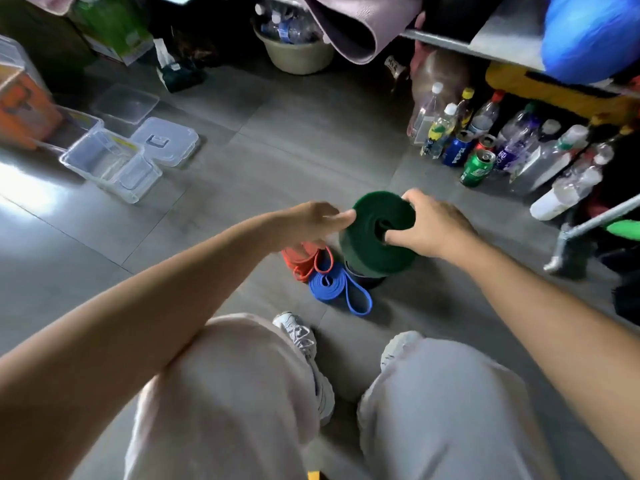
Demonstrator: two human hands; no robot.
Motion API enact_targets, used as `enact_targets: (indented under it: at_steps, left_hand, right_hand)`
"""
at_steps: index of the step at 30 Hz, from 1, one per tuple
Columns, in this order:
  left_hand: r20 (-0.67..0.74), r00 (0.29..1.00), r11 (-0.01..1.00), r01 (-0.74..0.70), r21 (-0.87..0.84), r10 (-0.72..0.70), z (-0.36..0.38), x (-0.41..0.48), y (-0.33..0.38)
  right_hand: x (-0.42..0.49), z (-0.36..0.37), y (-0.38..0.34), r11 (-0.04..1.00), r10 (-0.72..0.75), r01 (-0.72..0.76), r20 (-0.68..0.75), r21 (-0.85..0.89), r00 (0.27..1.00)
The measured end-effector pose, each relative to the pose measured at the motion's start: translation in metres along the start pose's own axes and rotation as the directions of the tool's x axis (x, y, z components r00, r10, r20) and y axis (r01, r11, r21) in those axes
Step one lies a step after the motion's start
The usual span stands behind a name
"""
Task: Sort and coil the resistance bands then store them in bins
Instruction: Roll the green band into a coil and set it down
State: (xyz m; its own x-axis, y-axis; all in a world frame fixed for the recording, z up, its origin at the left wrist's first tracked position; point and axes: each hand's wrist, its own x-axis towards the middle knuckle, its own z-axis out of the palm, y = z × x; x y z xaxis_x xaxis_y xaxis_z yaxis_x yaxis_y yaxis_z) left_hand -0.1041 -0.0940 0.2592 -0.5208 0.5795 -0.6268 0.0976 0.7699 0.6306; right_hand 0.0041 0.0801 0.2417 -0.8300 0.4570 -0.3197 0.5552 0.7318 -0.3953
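A wide dark green resistance band (372, 233), wound into a thick coil, is held above the floor. My right hand (433, 225) grips it with the thumb in the coil's centre hole and fingers over its far edge. My left hand (315, 221) touches the coil's left edge with its fingertips. Below on the floor lie a loosely coiled blue band (337, 287), an orange-red band (304, 259) partly under my left hand, and a dark band (367, 275) mostly hidden beneath the green coil. Clear plastic bins (107, 164) stand open at the far left.
Clear lids (166, 140) lie beside the bins. An orange box (24, 105) stands at the left edge. Several bottles and cans (481, 143) crowd the floor at the right under a metal shelf (485, 46). A beige basin (294, 53) sits at the back. My knees and shoes fill the foreground.
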Motion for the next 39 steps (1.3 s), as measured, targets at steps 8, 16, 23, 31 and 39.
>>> enact_targets:
  at_steps: [8, 16, 23, 31, 39]
  left_hand:
    - [-0.014, 0.925, 0.917, 0.375, -0.139, -0.380, 0.060, 0.116, -0.138]
    - [0.002, 0.844, 0.767, 0.488, -0.417, -0.536, 0.115, 0.178, -0.187]
    - [0.085, 0.717, 0.386, 0.467, -0.796, -0.692, 0.162, 0.209, -0.222]
    - [0.121, 0.714, 0.286, 0.422, -0.860, -0.690, 0.180, 0.233, -0.221]
    - [0.175, 0.762, 0.261, 0.414, -0.872, -0.624, 0.175, 0.236, -0.223]
  right_hand:
    - [0.038, 0.145, 0.069, 0.973, 0.217, -0.229, 0.245, 0.021, 0.945]
    - [0.075, 0.187, 0.078, 0.971, 0.225, -0.241, 0.306, 0.015, 0.925]
    - [0.049, 0.228, 0.093, 0.968, 0.233, -0.250, 0.373, -0.002, 0.898]
    - [0.040, 0.243, 0.108, 0.949, 0.282, -0.314, 0.408, 0.012, 0.868]
    - [0.041, 0.247, 0.113, 0.946, 0.287, -0.322, 0.397, 0.022, 0.872]
